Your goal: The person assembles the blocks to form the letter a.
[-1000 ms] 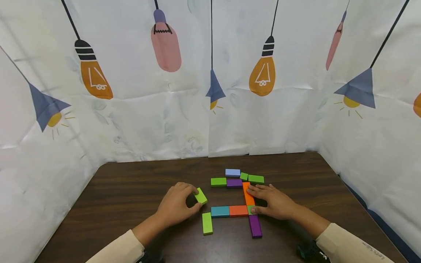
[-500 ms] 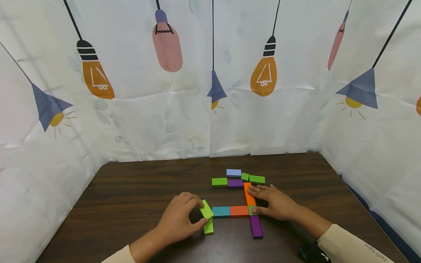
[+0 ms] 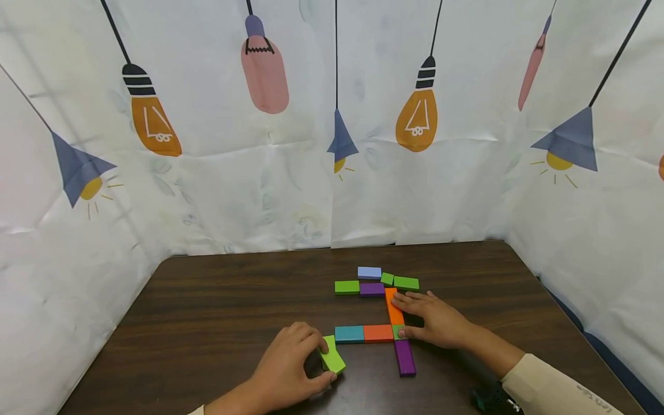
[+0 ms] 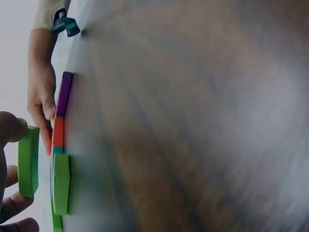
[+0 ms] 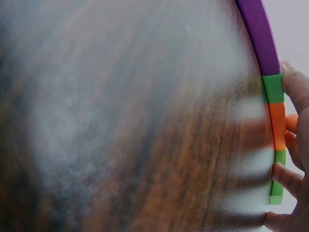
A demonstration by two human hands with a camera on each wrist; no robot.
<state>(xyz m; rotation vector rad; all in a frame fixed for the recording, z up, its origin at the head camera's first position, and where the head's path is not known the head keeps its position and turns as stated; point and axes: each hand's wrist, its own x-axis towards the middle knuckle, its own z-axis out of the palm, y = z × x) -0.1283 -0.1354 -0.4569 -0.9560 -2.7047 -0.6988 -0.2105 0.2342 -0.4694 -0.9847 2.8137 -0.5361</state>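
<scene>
My left hand [image 3: 293, 366] pinches a light green block [image 3: 334, 361] between thumb and fingers. In the left wrist view that held block [image 4: 27, 164] is apart from a second light green block [image 4: 62, 183] lying on the table; in the head view it covers most of this second block [image 3: 329, 340]. My right hand [image 3: 438, 320] lies with fingers extended on the orange block [image 3: 392, 302], its thumb touching the small green block [image 3: 396, 331]. A teal block [image 3: 349, 334] and a red-orange block [image 3: 378, 333] form a row leading to that small block. A purple block [image 3: 405, 358] extends below it.
Behind the orange block lie a dark purple block [image 3: 372, 290], a green block [image 3: 347, 287], a light blue block [image 3: 369, 272], a small green piece [image 3: 387, 279] and another green block [image 3: 406, 283]. The dark wooden table [image 3: 218, 305] meets a printed white curtain [image 3: 290, 196].
My left hand has moved toward me and slightly right, carrying the light green block from beyond the second light green block to over it. My right hand stays in place.
</scene>
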